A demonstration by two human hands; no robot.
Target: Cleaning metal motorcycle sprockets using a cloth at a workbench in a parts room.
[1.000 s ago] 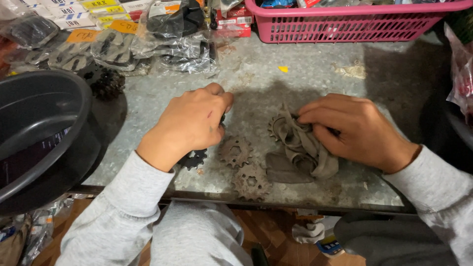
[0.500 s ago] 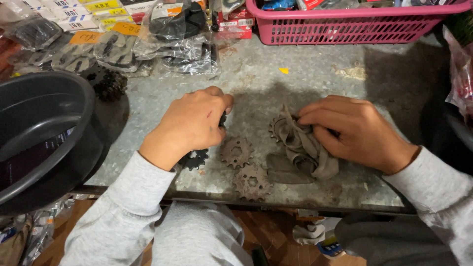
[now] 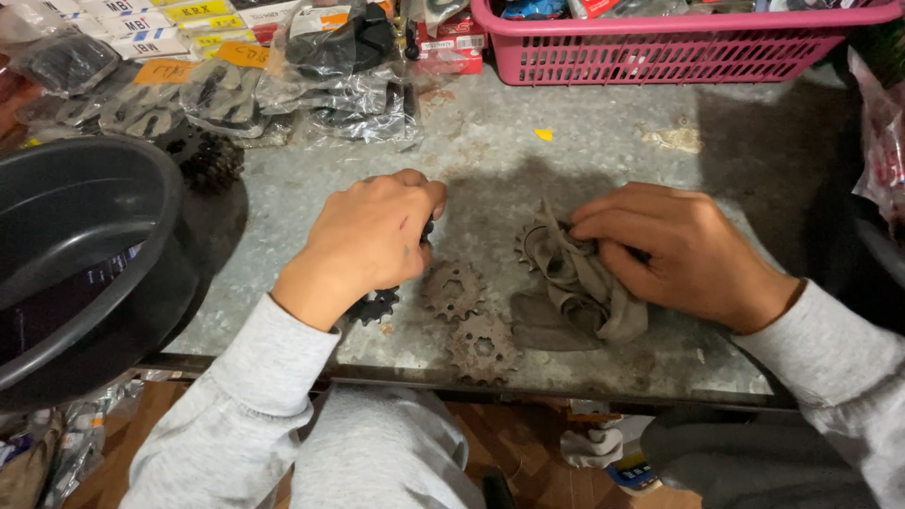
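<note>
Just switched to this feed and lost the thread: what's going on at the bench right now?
A person sits at a worn metal table. The right hand presses a dirty grey rag onto a toothed sprocket that is mostly wrapped in it. The left hand rests curled over a dark sprocket, only partly visible. Two rusty sprockets lie loose between the hands. A black tub sits to the left, and a pink basket with bagged parts stands at the back.

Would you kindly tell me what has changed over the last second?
Nothing has visibly changed. The left hand still covers a dark sprocket, the right hand still presses the rag on a sprocket, and two rusty sprockets lie between them.
</note>
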